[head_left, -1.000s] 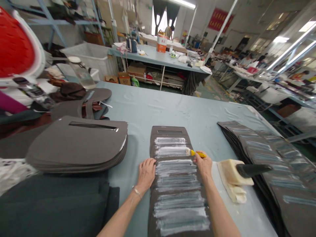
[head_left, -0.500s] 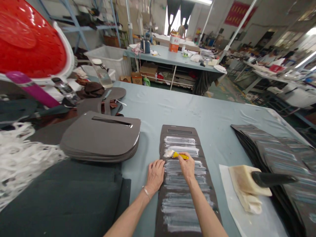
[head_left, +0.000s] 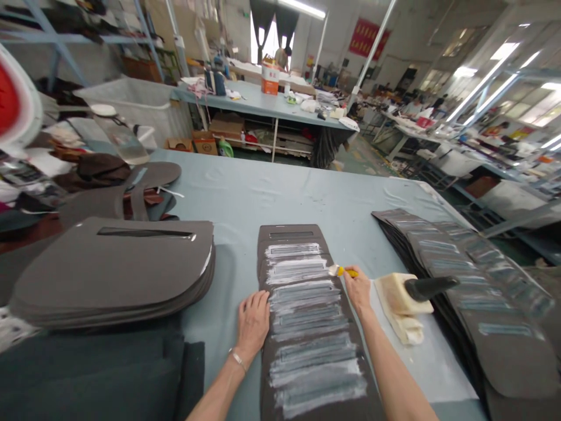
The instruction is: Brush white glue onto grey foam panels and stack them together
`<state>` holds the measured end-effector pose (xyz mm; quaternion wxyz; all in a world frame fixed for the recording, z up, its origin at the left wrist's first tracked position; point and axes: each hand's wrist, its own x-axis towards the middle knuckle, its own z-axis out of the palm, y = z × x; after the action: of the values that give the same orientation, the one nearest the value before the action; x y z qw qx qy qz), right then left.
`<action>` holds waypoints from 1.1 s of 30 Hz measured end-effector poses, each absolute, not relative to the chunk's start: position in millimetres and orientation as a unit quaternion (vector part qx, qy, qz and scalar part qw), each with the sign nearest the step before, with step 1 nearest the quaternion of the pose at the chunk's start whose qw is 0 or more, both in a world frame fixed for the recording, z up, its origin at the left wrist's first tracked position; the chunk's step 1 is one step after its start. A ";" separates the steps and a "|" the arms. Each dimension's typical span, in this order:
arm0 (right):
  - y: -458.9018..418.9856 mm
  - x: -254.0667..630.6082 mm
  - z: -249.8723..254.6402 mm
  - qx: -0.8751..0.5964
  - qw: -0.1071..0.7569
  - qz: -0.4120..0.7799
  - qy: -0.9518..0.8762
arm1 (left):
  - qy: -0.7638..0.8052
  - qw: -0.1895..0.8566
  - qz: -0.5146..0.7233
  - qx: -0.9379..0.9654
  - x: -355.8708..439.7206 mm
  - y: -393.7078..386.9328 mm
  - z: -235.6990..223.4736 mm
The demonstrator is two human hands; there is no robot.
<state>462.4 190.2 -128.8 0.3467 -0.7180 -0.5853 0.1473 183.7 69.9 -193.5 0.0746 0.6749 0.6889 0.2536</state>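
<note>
Blue table [head_left: 245, 193] mid-frame, another table [head_left: 249, 104] upper centre of workshop [head_left: 372, 159]. Your right hand [head_left: 358, 289] grips one yellow brush [head_left: 340, 271], centre; left hand [head_left: 253, 321] lies open against one row of streaked grey panels [head_left: 311, 334], lower centre.

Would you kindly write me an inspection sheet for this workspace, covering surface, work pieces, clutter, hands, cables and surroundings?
Surface: blue-grey tabletop, wrinkled in places.
Work pieces: overlapping dark panels with white-streaked bands; yellow-handled brush; fanned panel stack on the right.
Clutter: rounded panel stack and clear bottle on the left; dark-handled cream block on the right.
Hands: right hand grips the brush; left hand rests at the overlapping panels' left edge.
Cables: nothing seen.
Surroundings: second table with orange-and-white bucket; pale bin; distant person.
</note>
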 end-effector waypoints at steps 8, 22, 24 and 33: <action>177.9 461.1 -129.6 -0.704 0.345 0.165 -0.599 | 0.688 0.075 0.255 0.676 185.7 67.8 -191.6; 202.5 446.2 -129.3 -0.690 0.341 0.168 -0.616 | 0.678 0.075 0.254 0.685 168.9 122.0 -183.2; 207.0 450.7 -129.0 -0.687 0.342 0.167 -0.619 | 0.683 0.075 0.254 0.680 168.9 122.6 -182.3; 222.6 338.0 -124.0 -0.606 0.415 0.343 -0.586 | 0.697 0.061 0.265 0.663 167.1 154.2 -178.3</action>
<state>338.0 222.6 -124.0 0.4148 -0.6056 -0.5861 0.3431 167.1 154.2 -178.3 0.0612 0.6629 0.6975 0.2653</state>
